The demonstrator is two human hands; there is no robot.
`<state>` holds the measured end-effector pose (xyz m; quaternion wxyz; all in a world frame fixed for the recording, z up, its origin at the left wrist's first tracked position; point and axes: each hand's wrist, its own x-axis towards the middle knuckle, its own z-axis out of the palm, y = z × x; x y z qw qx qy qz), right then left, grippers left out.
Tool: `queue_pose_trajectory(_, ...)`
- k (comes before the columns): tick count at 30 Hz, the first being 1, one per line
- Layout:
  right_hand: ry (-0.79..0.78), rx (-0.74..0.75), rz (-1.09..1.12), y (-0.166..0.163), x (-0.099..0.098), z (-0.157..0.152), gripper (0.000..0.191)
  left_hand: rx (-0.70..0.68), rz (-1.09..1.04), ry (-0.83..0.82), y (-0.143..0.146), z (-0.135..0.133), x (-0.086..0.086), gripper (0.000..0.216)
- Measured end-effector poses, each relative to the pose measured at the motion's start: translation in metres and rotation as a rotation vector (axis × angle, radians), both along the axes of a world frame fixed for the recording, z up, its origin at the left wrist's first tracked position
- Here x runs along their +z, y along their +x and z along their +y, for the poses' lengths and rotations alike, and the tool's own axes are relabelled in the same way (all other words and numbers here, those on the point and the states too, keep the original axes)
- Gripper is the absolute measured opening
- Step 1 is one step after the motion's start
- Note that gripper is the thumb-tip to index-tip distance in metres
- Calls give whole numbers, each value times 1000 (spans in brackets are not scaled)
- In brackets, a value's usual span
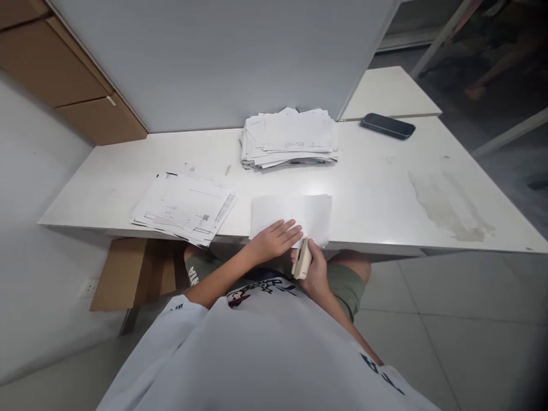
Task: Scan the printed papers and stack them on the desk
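My right hand [317, 268] is wrapped round a cream stapler [303, 260] at the near edge of the desk. The stapler's front end meets the lower edge of a sheaf of white paper [295, 208], which overhangs the desk edge slightly. My left hand [276, 240] lies flat on that sheaf, fingers stretched out toward the right, just left of the stapler. Whether the stapler's jaws enclose the paper I cannot tell. Farther back stands a thick pile of papers [291, 134]. Printed sheets [184, 205] lie fanned on the left, some over the front edge.
The white desk [363, 188] has a grey stain on its right side. A dark phone [388, 125] rests at the back right. A grey panel [231, 57] rises behind. Cardboard boxes [51, 68] stand at the back left; an open carton [124, 274] is below the desk.
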<state>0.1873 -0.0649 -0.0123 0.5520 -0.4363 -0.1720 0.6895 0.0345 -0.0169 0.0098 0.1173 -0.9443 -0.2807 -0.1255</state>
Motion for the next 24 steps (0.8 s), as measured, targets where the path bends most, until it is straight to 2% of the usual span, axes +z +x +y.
queue_pose_trajectory(5, 59, -98, -25, 3, 6, 7, 32, 59, -10, -11, -5, 3, 10, 43)
queue_pose_trajectory(8, 69, -71, 7, 1, 14, 12, 34, 14, 13, -18, -7, 21, 22, 42)
queue_pose_trajectory(10, 78, -24, 37, 3, 22, 14, 38, 47, 6, -16, -14, 47, 40, 44)
queue_pose_trajectory(12, 98, -21, 49, 8, 30, 14, 41, 211, -86, 26, -25, 83, 66, 50)
queue_pose_trajectory(15, 104, -113, 2, 28, 32, 9, 40, 501, -387, 185, -42, 149, 109, 54)
queue_pose_trajectory(17, 79, -227, -49, 48, 23, 2, 38, 581, -579, 284, -46, 192, 125, 53)
queue_pose_trajectory(18, 52, -291, -67, 59, 17, -3, 38, 595, -638, 309, -45, 211, 127, 53)
queue_pose_trajectory(20, -24, -411, -75, 83, 0, -13, 38, 587, -640, 274, -38, 245, 119, 54)
queue_pose_trajectory(24, -136, -620, -83, 122, -27, -30, 33, 423, -212, -120, -16, 292, 75, 54)
